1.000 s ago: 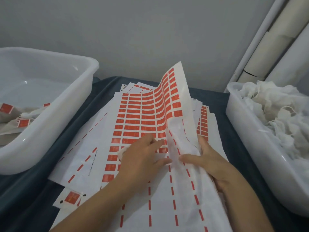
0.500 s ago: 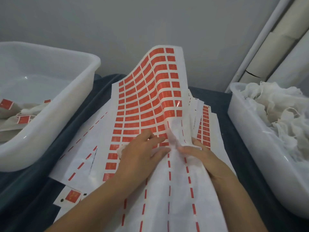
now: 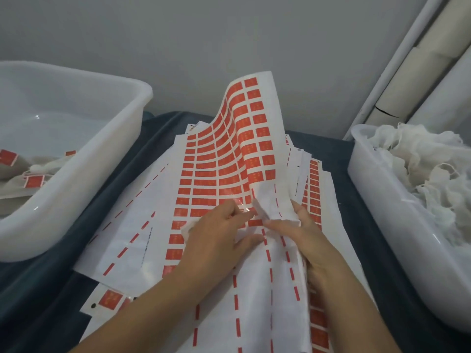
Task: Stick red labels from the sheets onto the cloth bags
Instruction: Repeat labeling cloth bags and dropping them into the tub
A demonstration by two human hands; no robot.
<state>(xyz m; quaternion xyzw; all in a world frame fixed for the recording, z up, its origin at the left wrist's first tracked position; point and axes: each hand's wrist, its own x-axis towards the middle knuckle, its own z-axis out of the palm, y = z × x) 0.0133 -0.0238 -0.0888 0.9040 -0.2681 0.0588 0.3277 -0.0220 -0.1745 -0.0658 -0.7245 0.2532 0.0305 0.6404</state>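
**Two hands on a curled label sheet**

Two white plastic tubs flank the work area. Left tub [image 3: 122, 138] holds a few cloth bags [image 3: 28, 177] w/ red labels already on them, lying at its near-left bottom. Btwn the tubs, on a dark blue cloth [image 3: 102, 179], a stack of label sheets [image 3: 142, 200] is fanned out; some are stripped to red dashes, others are full of red labels. Top sheet [image 3: 244, 138] is bent up at its far end, rows of red labels [image 3: 204, 184] facing the camera.

Left hand [image 3: 216, 240] rests flat on the sheet's near part, fingers straight & slightly spread, tips pointing right, a bit of white cloth or paper showing under the palm (can't tell which). Right hand [image 3: 303, 238] grips the sheet's crumpled right edge, thumb across the front & fingers curled behind, tips nearly touching the left hand's.

Right tub [image 3: 372, 189] is piled w/ plain white cloth bags [image 3: 420, 159], drawstrings tangled. Far right: pale rolls [image 3: 430, 47] lean on the wall.
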